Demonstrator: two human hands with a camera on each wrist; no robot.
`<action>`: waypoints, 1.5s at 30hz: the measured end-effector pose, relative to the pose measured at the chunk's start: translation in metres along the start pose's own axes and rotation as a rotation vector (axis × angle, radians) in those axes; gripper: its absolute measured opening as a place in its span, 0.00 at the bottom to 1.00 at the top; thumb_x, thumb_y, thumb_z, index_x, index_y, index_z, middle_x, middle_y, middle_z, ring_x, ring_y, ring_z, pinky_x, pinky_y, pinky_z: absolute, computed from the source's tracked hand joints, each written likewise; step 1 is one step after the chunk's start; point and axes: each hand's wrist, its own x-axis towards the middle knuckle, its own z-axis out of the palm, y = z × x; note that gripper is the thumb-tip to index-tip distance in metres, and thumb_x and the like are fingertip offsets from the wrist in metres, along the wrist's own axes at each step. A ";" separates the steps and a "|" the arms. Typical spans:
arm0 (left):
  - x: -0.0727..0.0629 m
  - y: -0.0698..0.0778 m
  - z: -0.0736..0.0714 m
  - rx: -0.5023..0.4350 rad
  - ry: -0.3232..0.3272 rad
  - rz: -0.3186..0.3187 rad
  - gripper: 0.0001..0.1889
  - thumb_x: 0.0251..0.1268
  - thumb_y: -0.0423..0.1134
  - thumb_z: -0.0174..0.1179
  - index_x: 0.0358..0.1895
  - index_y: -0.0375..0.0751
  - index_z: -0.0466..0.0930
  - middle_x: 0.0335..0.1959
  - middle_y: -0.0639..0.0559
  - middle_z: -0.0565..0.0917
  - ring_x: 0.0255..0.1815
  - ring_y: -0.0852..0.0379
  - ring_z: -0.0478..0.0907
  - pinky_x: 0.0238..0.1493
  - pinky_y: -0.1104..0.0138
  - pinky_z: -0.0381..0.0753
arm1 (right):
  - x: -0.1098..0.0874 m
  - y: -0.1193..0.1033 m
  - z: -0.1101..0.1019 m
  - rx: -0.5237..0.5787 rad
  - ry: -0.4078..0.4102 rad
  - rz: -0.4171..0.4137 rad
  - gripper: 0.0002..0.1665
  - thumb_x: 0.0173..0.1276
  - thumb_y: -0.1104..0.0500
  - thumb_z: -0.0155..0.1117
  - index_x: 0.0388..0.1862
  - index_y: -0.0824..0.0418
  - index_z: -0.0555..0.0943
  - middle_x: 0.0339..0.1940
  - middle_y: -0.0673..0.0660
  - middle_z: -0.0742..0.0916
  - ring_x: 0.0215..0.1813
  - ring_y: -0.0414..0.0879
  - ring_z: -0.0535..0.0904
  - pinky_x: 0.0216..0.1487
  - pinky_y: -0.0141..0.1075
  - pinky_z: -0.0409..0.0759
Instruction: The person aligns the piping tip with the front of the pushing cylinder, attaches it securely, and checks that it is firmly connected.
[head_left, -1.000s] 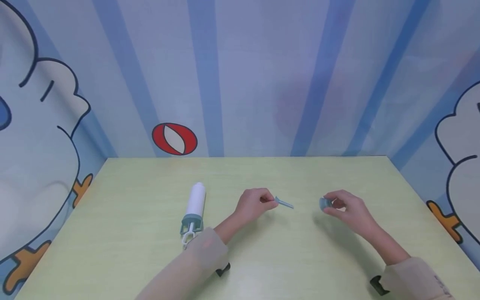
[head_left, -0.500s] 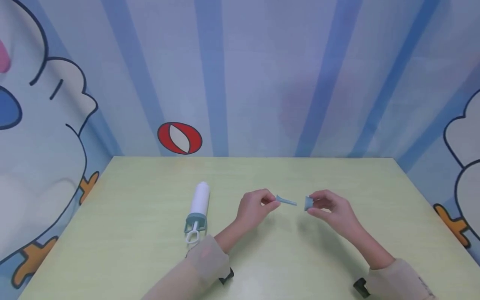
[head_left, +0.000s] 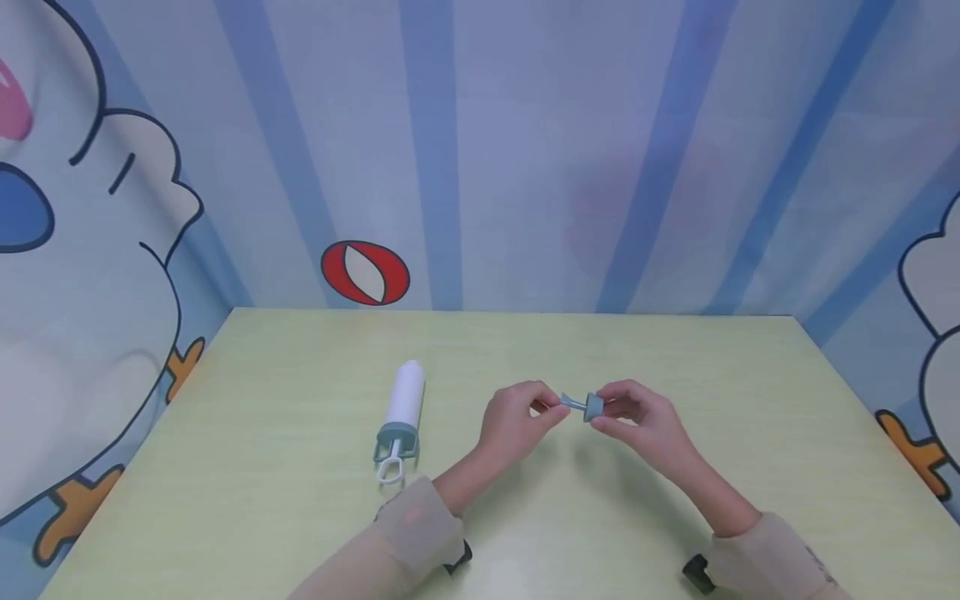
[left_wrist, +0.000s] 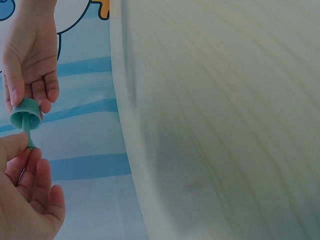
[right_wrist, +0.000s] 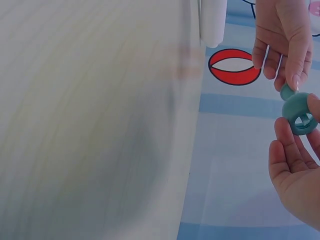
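My left hand (head_left: 516, 423) pinches the flared end of a thin teal stick-like piece (head_left: 573, 403) between thumb and fingertips. Opposite it, my right hand (head_left: 647, 427) holds a small teal cap (head_left: 594, 407), round and cup-shaped, by its rim. The stick's free end reaches into the cap's wide mouth, as the left wrist view shows with the cap (left_wrist: 24, 111) above the stick (left_wrist: 26, 129). Through a hole in the cap (right_wrist: 296, 104), part of the stick is visible in the right wrist view. Both pieces are held above the table.
A white-barrelled syringe-type press (head_left: 405, 408) with a teal collar and a white ring handle lies on the pale yellow-green table (head_left: 262, 467), left of my left hand. A blue striped backdrop (head_left: 517, 167) with printed cartoon figures stands behind and at both sides.
My right hand has moved left with the cap, closing the gap, and the stick's end has entered the cap. The left hand keeps its pinch. The view has shifted slightly.
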 end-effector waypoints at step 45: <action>-0.010 0.001 0.000 0.158 -0.184 0.272 0.12 0.58 0.39 0.55 0.44 0.44 0.82 0.45 0.53 0.82 0.49 0.57 0.76 0.52 0.67 0.71 | -0.001 0.000 0.018 -0.198 -0.041 -0.074 0.15 0.53 0.59 0.66 0.40 0.60 0.76 0.30 0.52 0.83 0.31 0.35 0.78 0.35 0.28 0.76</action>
